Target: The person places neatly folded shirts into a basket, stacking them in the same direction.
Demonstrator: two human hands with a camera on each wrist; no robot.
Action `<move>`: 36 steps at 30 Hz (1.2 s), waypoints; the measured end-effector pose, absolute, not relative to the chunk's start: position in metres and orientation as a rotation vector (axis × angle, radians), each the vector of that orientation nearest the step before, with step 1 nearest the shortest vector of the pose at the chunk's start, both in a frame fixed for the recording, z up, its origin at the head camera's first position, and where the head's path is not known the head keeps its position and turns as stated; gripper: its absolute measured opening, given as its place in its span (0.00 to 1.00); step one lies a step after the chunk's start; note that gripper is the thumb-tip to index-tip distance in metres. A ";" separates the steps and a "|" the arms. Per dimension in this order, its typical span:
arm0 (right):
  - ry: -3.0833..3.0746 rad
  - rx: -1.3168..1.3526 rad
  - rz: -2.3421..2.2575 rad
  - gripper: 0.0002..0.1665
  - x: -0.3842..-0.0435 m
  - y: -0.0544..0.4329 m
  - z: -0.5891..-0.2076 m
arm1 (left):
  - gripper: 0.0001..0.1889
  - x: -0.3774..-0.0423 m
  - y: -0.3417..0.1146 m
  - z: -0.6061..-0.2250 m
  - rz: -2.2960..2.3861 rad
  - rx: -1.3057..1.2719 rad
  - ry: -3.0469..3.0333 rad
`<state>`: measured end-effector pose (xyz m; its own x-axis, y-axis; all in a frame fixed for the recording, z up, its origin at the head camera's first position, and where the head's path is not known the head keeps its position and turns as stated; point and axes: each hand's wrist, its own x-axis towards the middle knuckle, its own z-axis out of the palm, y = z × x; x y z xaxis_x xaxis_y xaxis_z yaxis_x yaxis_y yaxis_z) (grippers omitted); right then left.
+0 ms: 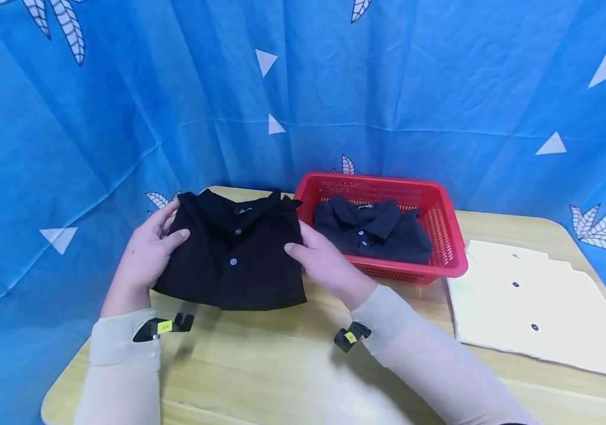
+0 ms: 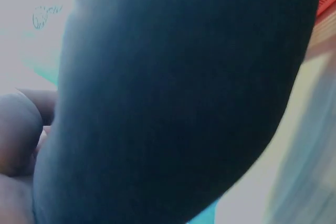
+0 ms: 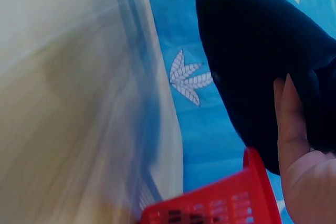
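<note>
Between both hands hangs a folded black polo shirt, collar at the top and buttons facing up, held above the table. My left hand pinches its left edge, thumb on the front and fingers behind. On the opposite edge my right hand grips it the same way, close to the basket. A red plastic basket stands just right of the held shirt, with another folded dark polo shirt lying in it. In the left wrist view the black cloth fills most of the picture.
White folded shirts with dark buttons lie at the right of the wooden table, beside the basket. A blue patterned curtain hangs along the back and left side. Each wrist wears a black strap.
</note>
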<state>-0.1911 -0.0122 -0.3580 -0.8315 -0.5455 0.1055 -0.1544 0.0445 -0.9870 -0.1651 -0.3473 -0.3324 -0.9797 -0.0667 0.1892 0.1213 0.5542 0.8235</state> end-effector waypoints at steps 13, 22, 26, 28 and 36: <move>2.146 -0.740 -1.811 0.31 -0.187 0.032 -0.356 | 0.35 -0.172 -0.318 -0.318 -1.290 -0.288 -2.630; 2.280 -0.769 -1.773 0.32 -0.183 0.071 -0.349 | 0.34 -0.181 -0.292 -0.320 -1.244 -0.398 -2.621; 2.329 -0.745 -1.760 0.29 -0.182 0.089 -0.345 | 0.33 -0.186 -0.280 -0.321 -1.212 -0.437 -2.617; 2.354 -0.733 -1.743 0.28 -0.183 0.097 -0.343 | 0.33 -0.189 -0.274 -0.322 -1.198 -0.444 -2.616; 2.395 -0.616 -1.730 0.24 -0.185 0.131 -0.346 | 0.33 -0.203 -0.245 -0.322 -1.171 -0.485 -2.642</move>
<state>-0.1846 0.1312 -0.3459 -0.9094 -0.3933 0.1352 -0.2521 0.2627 -0.9314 -0.2030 -0.2454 -0.3218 -0.9235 0.2117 0.3198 0.3791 0.6301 0.6777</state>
